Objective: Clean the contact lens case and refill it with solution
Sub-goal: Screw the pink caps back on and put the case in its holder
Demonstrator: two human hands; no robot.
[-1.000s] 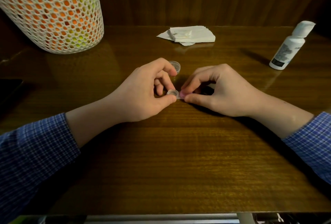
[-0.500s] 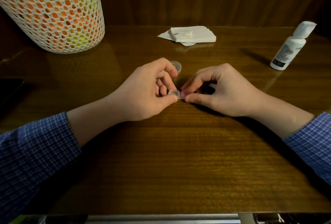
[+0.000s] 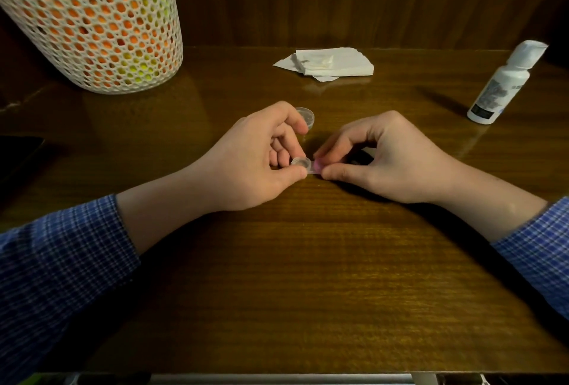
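Nearest, two forearms in blue checked sleeves (image 3: 61, 261) reach in over the dark wooden tabletop (image 3: 308, 276). Between the hands lies the contact lens case (image 3: 308, 165), flat on the tabletop at its middle, its long axis running left to right across the view. It looks small and clear: the left well shows as an open, glassy round rim, while the right end shows a hint of pink and is mostly hidden under fingers. The left hand (image 3: 255, 162) has its grip on the left well, thumb tip and a curled finger pinching its rim. The right hand (image 3: 391, 159) has its grip on the right end, thumb and forefinger closed on the pinkish part.

Just behind the left hand's forefinger a loose clear cap (image 3: 305, 116) sits on the tabletop. Farther back, a stack of folded white tissues (image 3: 329, 62) lies near the rear wall. Far right stands a white solution bottle (image 3: 505, 82), upright, its cap on. At far left stands a white mesh basket (image 3: 92, 21) with orange and yellow showing through its holes.
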